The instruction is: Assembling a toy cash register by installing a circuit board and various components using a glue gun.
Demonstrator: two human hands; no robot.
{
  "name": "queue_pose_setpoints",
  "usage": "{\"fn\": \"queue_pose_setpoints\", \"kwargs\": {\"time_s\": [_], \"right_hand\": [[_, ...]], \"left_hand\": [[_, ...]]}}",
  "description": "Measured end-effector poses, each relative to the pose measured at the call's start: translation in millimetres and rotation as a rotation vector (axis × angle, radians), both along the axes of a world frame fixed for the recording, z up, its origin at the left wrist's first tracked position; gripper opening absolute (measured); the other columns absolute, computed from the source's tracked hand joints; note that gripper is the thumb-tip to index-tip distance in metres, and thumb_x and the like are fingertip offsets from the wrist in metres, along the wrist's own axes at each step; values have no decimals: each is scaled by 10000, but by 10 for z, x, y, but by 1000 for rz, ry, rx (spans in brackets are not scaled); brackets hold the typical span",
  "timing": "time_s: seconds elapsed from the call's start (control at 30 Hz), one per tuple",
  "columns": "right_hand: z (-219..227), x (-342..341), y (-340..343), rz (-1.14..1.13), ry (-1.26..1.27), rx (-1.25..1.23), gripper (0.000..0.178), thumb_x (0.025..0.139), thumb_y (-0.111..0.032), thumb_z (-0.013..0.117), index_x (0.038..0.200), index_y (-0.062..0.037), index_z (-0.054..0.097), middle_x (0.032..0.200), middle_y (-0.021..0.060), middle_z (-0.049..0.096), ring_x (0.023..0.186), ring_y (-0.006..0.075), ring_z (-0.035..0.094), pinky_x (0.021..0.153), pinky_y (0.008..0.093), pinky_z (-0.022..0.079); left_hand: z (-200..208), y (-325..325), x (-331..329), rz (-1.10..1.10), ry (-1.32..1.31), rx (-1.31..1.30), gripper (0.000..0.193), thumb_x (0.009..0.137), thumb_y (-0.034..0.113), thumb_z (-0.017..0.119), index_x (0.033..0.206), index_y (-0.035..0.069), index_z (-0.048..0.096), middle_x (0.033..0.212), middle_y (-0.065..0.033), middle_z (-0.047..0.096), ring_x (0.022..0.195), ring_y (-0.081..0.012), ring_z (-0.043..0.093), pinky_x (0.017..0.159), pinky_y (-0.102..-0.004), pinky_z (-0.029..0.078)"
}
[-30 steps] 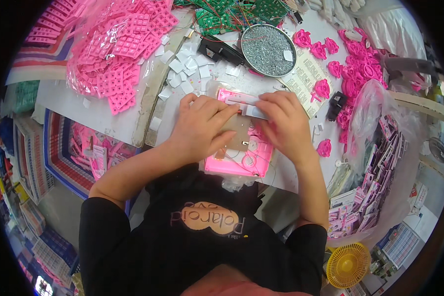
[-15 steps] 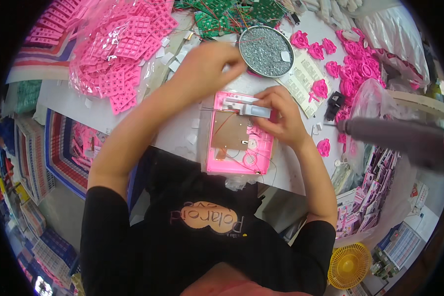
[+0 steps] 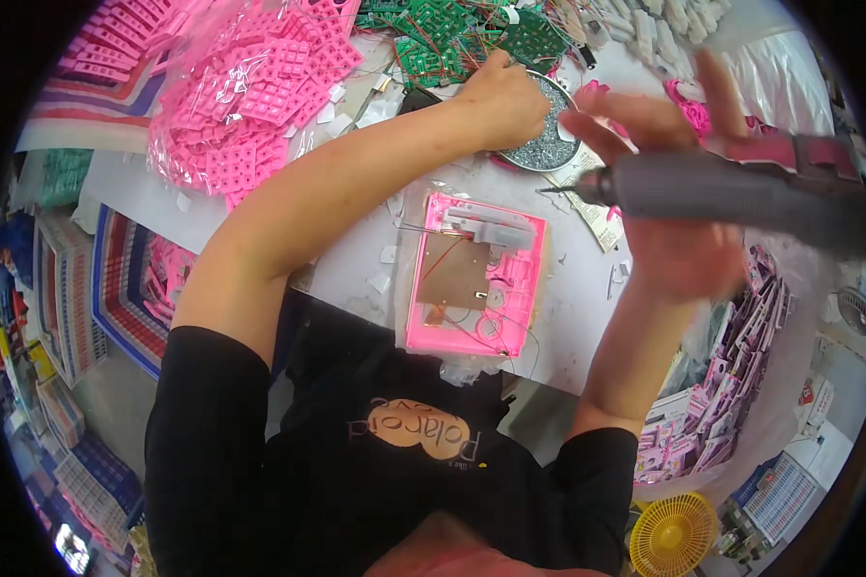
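Note:
My left hand (image 3: 512, 104) is closed at the left rim of a round tin of small metal screws (image 3: 534, 154). Its fingertips are hidden, so what they hold cannot be told. My right hand (image 3: 683, 240), smeared by motion, spreads its fingers behind a grey electric screwdriver (image 3: 698, 186) whose bit points left. In front of me lies an open pink plastic case (image 3: 520, 317). Inside it sit a brown board (image 3: 452, 272), a pale grey plastic part (image 3: 500, 234) along the far edge, and thin wires. Neither hand touches the case.
A clear bag of pink keypad pieces (image 3: 260, 87) lies at the far left. Green circuit boards (image 3: 433, 43) with wires are piled at the back. Purple-and-pink printed pieces (image 3: 707, 413) fill a bag at the right, above a yellow basket (image 3: 674, 534). A striped box (image 3: 130, 308) stands at the left.
My right hand has left the grey part in the case and moved right to the screwdriver, which has shifted left and upward. My left hand has moved right to the screw tin.

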State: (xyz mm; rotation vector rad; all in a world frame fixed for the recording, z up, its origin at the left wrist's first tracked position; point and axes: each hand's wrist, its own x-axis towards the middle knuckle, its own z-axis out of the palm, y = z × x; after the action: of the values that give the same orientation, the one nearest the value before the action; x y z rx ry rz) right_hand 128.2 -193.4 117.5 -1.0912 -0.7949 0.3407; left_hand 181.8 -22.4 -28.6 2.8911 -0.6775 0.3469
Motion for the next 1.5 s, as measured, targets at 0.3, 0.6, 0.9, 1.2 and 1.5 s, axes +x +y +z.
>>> {"fn": "queue_pose_setpoints", "kwargs": {"time_s": [0.3,0.6,0.9,1.2,1.5], "right_hand": [[-239,-193,-243,-132,14,-132,626,872,-104,712,1420,-93,408,772,86,579,651,202,572,727,419,560],[-381,-710,-73,-211,39,206,416,927,-216,713,1221,-93,446,621,22,489,539,150,479,536,332,474],[-506,-661,-40,-255,-102,168,319,945,-116,623,1218,-119,458,622,9,437,517,133,418,500,312,421],[-913,-406,-8,-437,87,185,326,825,89,665,1113,16,531,753,88,620,639,151,628,603,286,543],[-910,-459,41,-408,-266,-214,245,810,93,672,998,-2,547,750,85,620,636,152,608,570,277,495]], "left_hand": [[458,161,-1254,-167,-32,-416,118,772,231,751,868,175,711,1119,53,658,1081,-197,561,999,-527,301],[495,19,-1664,-94,137,-668,92,759,204,782,829,195,722,936,97,684,1032,-171,573,1060,-599,215],[486,-127,-1691,49,37,-602,265,696,188,813,923,181,676,973,53,621,1086,-204,556,1075,-593,195],[327,-44,-1630,33,92,-347,357,687,271,822,1001,178,680,1013,46,613,1130,-209,537,1095,-618,178],[316,-32,-1626,16,119,-391,413,692,227,812,1054,115,647,1089,-15,597,1151,-229,537,1097,-627,182]]}}
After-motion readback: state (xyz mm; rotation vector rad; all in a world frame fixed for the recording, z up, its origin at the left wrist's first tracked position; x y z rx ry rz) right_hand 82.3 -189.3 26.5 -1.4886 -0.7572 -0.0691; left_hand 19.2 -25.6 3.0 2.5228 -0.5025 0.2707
